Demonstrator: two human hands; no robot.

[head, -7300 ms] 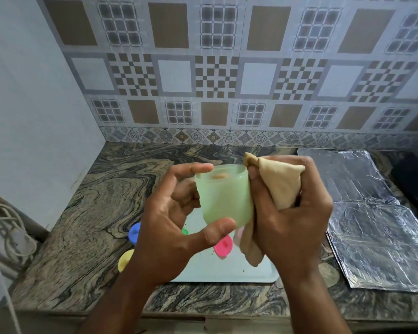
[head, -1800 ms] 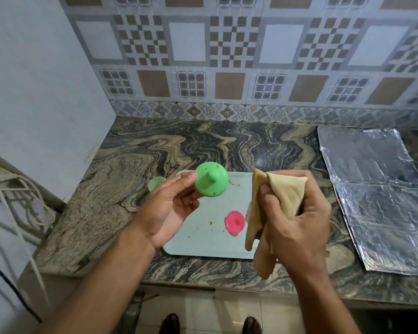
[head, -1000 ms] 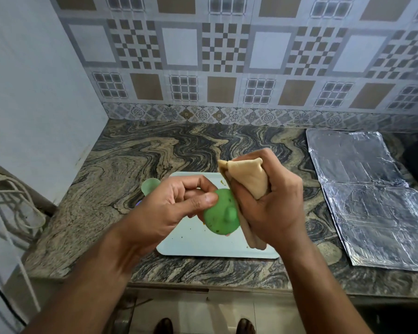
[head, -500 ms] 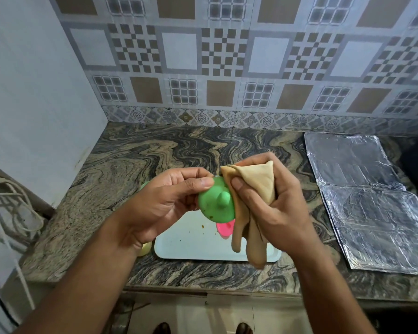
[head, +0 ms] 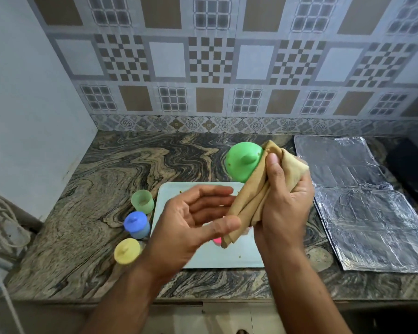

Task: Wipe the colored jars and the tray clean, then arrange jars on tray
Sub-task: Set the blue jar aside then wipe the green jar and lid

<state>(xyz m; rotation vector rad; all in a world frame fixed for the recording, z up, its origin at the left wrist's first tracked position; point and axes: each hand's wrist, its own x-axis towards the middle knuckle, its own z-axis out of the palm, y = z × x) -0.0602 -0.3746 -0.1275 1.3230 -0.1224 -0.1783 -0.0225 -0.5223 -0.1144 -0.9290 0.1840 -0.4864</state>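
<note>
You're mid-wipe: right hand [head: 284, 201] clamps cloth [head: 256, 196] round green lid [head: 243, 162], left hand [head: 191, 227] empty, loosely curled; next, recap lidless green jar [head: 142, 201].

a swirled dark granite countertop [head: 130, 169] meets a patterned tile backsplash [head: 227, 68]. crinkled aluminium foil sheets [head: 362, 201] lie flat at its right side. white cables [head: 3, 227] hang at far left.

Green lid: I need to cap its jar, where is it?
Head view, right of centre: the green lid is against the cloth the right hand grips, above the tray.
</note>
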